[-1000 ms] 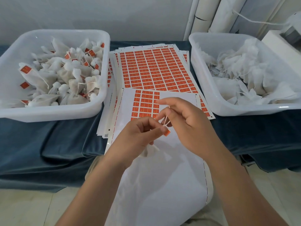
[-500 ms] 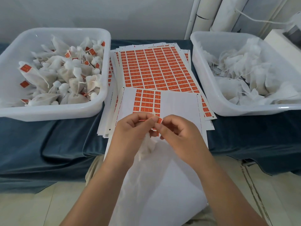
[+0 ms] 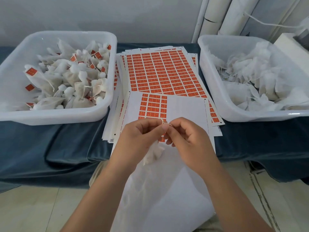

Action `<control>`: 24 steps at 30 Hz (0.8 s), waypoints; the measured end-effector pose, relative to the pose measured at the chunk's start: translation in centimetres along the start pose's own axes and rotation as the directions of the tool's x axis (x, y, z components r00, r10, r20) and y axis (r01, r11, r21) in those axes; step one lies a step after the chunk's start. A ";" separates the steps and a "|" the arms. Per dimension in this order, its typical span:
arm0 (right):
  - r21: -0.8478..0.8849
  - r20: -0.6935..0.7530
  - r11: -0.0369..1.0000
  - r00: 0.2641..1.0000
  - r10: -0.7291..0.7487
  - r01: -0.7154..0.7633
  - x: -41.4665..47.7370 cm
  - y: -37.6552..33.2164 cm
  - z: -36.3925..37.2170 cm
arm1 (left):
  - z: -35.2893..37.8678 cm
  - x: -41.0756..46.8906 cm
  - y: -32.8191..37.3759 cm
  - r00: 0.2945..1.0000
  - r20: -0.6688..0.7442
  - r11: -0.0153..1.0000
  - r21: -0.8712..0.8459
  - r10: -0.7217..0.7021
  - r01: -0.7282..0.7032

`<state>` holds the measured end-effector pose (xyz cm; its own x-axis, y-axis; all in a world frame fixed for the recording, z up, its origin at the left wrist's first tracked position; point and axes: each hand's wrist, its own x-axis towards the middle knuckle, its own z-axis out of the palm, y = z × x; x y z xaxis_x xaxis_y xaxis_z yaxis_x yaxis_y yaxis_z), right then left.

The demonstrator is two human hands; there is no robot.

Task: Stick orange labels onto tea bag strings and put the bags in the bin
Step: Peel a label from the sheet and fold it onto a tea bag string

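Head view: tea bag (image 3: 153, 154) hangs lengthwise beneath hands (image 3: 138, 139).

we have an open lane over the flat label sheets (image 3: 164, 72), flanked by the raised walls of the left bin (image 3: 55, 117) and the right bin (image 3: 267, 116). both bins are open on top, and pipes (image 3: 234, 17) stand behind them.
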<state>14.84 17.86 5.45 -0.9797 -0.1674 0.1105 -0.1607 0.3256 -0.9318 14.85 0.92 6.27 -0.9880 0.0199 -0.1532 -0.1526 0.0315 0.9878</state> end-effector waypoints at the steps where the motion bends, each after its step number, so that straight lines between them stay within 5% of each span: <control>1: 0.007 0.011 1.000 1.000 -0.004 0.004 0.0 0.0 -0.1 | 0.0 0.0 0.0 1.000 -0.008 1.000 0.005 0.012 -0.012; 6: -0.013 0.086 1.000 0.996 0.021 -0.020 -0.1 0.4 0.6 | -0.1 0.3 -0.3 0.996 -0.022 0.996 0.012 0.087 -0.087; 12: -0.091 -0.021 0.994 0.998 -0.059 0.057 -0.3 0.4 1.3 | -0.1 0.1 -0.1 0.994 -0.011 0.992 0.052 0.113 -0.112; 17: -0.050 -0.052 0.998 0.997 -0.052 0.049 -0.2 0.0 1.2 | 0.1 0.1 -0.3 0.998 -0.001 0.995 0.083 0.058 -0.058; 24: 0.095 -0.047 0.995 0.999 0.017 -0.013 -0.4 0.0 1.1 | -0.6 -0.3 0.6 0.974 -0.065 0.960 0.198 0.215 -0.199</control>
<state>15.31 16.91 4.99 -0.9868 -0.1184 0.1105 -0.1363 0.2382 -0.9616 15.01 0.37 6.90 -0.9971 -0.0392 0.0650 0.0546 0.2241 0.9730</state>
